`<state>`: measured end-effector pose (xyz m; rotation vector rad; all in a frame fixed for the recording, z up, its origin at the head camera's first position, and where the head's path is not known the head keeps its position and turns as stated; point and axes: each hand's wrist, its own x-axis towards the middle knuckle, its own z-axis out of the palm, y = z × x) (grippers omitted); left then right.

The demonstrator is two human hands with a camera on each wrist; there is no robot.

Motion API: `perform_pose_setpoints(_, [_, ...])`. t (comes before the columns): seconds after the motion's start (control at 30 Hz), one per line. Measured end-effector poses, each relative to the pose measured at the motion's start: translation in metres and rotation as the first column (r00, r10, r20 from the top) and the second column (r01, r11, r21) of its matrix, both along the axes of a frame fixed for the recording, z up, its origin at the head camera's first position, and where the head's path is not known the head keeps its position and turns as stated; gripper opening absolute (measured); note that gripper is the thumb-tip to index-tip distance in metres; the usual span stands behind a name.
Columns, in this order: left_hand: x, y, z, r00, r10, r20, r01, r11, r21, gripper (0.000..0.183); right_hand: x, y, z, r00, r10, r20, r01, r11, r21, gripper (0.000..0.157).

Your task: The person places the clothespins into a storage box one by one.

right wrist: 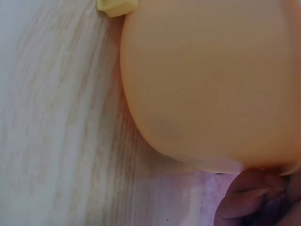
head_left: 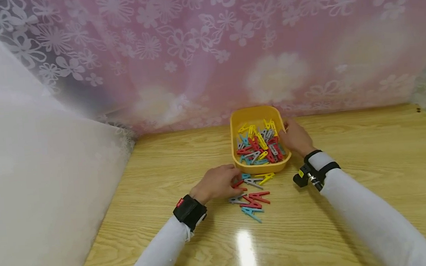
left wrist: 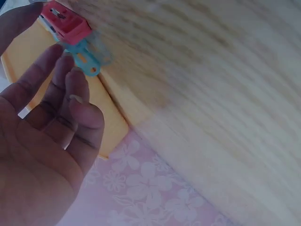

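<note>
A yellow plastic basket point(head_left: 261, 168) stands on the wooden table, heaped with red, yellow, blue and grey clothespins point(head_left: 261, 140). My right hand point(head_left: 298, 138) grips the basket's right rim; the right wrist view shows its curled fingers point(right wrist: 242, 200) at the basket's edge, with the outer wall point(right wrist: 211, 89) filling most of the picture. In front of the basket lies a loose pile of clothespins point(head_left: 253, 204). My left hand point(head_left: 218, 183) reaches in from the left, thumb and fingers spread apart around a red clothespin point(left wrist: 68, 21). A blue clothespin point(left wrist: 87, 59) lies close to its fingertips.
A pink flowered curtain point(head_left: 201, 68) hangs along the table's back edge, right behind the basket. White sheeting point(head_left: 33, 162) closes off the left side. The wooden tabletop point(head_left: 366, 155) extends to both sides of the basket.
</note>
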<state>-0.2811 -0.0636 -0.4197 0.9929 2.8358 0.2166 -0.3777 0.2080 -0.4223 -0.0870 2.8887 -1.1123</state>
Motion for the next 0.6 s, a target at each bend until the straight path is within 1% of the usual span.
perform_pose_setpoints(0.1, [0.001,0.002,-0.002,1.0,0.012,-0.028,-0.013,0.999,-0.048,0.03,0.001,0.001,0.002,1.0,-0.007,0.016,0.007,1.0,-0.007,0.03])
perform_pose_setpoints(0.2, [0.003,0.001,-0.003,0.999,0.014,-0.033,-0.016,0.997,-0.077,0.031,0.002,-0.001,0.003,0.999,-0.021,0.026,0.021,1.0,-0.007,0.031])
perform_pose_setpoints(0.33, [0.002,0.005,-0.002,0.999,0.02,-0.028,-0.022,0.996,-0.083,0.031,0.003,-0.002,0.002,0.999,-0.03,0.025,0.03,1.0,-0.003,0.032])
perform_pose_setpoints(0.5, [-0.003,0.015,-0.003,0.999,0.031,-0.011,-0.032,0.994,-0.109,0.032,0.002,-0.001,0.001,0.999,-0.03,0.043,0.029,0.999,0.015,0.03])
perform_pose_setpoints(0.6, [-0.005,0.016,-0.004,1.0,0.028,-0.003,-0.028,0.995,-0.096,0.032,0.002,-0.002,0.001,0.998,-0.033,0.047,0.032,0.999,0.018,0.031])
